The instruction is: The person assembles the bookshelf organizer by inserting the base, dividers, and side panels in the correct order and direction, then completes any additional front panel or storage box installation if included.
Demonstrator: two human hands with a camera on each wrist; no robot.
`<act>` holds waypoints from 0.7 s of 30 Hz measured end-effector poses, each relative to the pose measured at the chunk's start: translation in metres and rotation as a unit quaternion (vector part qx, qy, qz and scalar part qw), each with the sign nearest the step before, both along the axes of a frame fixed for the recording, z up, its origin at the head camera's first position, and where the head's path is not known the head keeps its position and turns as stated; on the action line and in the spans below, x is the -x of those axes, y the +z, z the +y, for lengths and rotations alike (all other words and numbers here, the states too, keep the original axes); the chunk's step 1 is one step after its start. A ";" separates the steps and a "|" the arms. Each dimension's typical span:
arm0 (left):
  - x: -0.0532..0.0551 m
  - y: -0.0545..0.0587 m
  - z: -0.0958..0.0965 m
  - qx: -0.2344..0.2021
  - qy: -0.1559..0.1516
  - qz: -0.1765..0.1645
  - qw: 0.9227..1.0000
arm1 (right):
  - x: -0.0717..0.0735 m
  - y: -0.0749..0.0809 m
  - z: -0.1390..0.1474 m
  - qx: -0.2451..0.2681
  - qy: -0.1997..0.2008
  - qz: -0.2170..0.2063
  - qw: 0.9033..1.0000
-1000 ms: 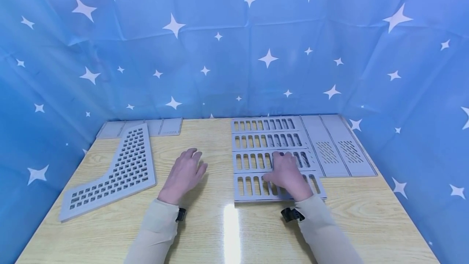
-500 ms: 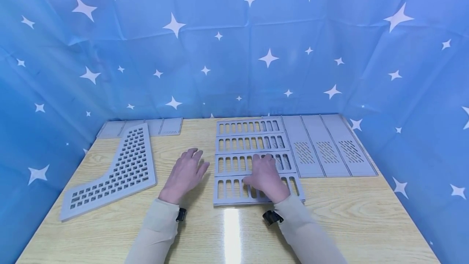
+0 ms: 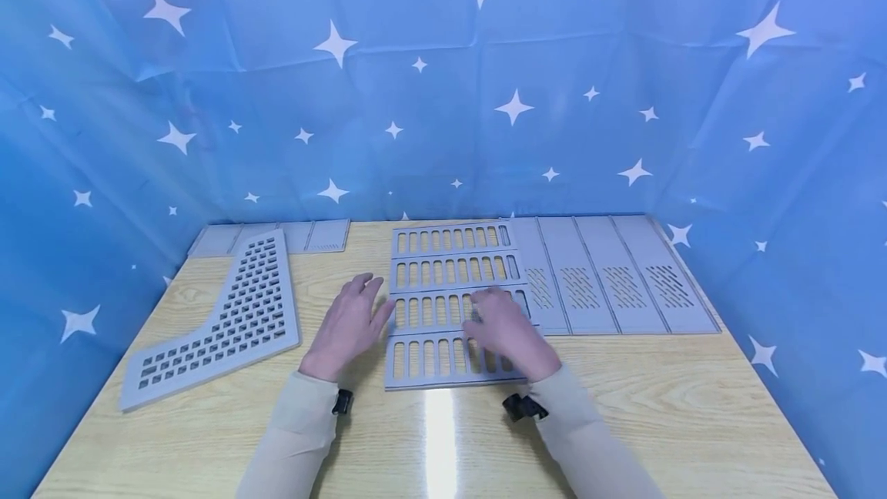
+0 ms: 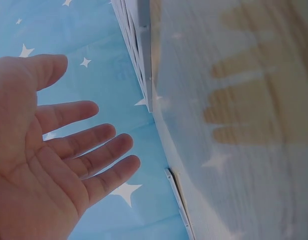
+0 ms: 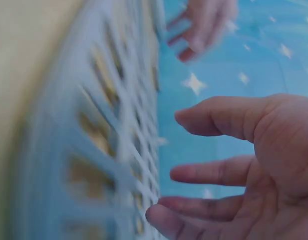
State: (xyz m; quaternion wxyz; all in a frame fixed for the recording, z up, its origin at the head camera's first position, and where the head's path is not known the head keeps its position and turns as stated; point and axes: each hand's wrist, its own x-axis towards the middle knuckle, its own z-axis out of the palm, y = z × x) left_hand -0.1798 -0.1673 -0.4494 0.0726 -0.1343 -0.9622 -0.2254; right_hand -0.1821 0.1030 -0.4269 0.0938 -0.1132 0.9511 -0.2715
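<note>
A light grey panel with rows of long slots (image 3: 443, 330) lies flat on the wooden table, its right side overlapping smooth grey panels. Over its lower right part is my right hand (image 3: 509, 329), slightly blurred. In the right wrist view the right hand's fingers (image 5: 213, 172) are extended and loosely spread close to the slotted panel, holding nothing; whether a fingertip touches it I cannot tell. My left hand (image 3: 344, 327) hovers just left of the slotted panel. Its fingers (image 4: 101, 182) are stretched out with nothing in them, as the left wrist view shows.
Smooth grey panels (image 3: 589, 237) with slanted vents lie along the back right. A bent grey panel with many small square holes (image 3: 229, 329) lies at left, partly over more flat panels (image 3: 298, 237). A blue star-patterned curtain (image 3: 443, 83) encloses the table's back and sides.
The slotted panel has slid left toward my left hand, uncovering more of the smooth panels. My right hand moved left with it, then shifted slightly right and its fingers loosened. My left hand stayed nearly still.
</note>
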 end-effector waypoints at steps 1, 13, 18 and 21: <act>0.000 0.000 0.000 0.000 0.001 -0.001 1.000 | 0.003 0.002 0.008 -0.006 -0.013 0.013 1.000; 0.002 0.002 -0.007 -0.003 0.017 -0.015 1.000 | 0.029 -0.009 0.065 -0.040 -0.098 -0.068 0.992; 0.003 0.001 -0.007 -0.004 0.018 -0.009 1.000 | 0.030 -0.013 0.061 -0.022 -0.100 -0.078 0.992; 0.003 0.000 -0.008 -0.006 0.015 -0.003 1.000 | 0.030 -0.016 0.059 -0.019 -0.104 -0.071 0.992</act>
